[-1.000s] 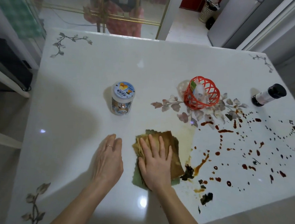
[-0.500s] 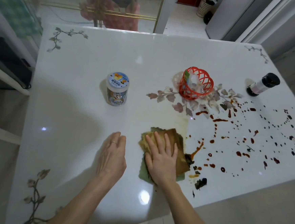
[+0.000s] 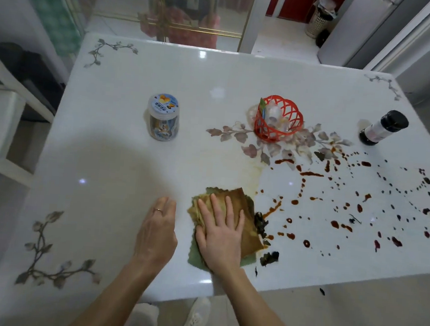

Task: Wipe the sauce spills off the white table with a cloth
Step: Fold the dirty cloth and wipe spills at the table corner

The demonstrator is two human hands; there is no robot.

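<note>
The right hand (image 3: pixel 219 236) lies flat on a folded cloth (image 3: pixel 251 232) close to the near edge of the white counter (image 3: pixel 127 84). Its fingers (image 3: pixel 216 209) are straight and slightly spread, pressing down rather than gripping. The cloth is green along its near edge and stained brown across the top. The left hand (image 3: pixel 157 233) rests palm down on the counter just left of the cloth, fingers together and relaxed, holding nothing. A ring (image 3: pixel 158 210) sits on one finger.

Sauce spills (image 3: pixel 310 174) cover the right half of the counter as red-brown drops and streaks, beginning right beside the cloth's right edge, where darker clumps (image 3: pixel 269 257) lie. A pale yellowish smear (image 3: pixel 251 176) runs from the cloth toward the far side. Farther back are a jar (image 3: pixel 164 117) on the left, a red basket (image 3: pixel 279 120) in the middle and a dark-capped bottle (image 3: pixel 382 127) on the right.
</note>
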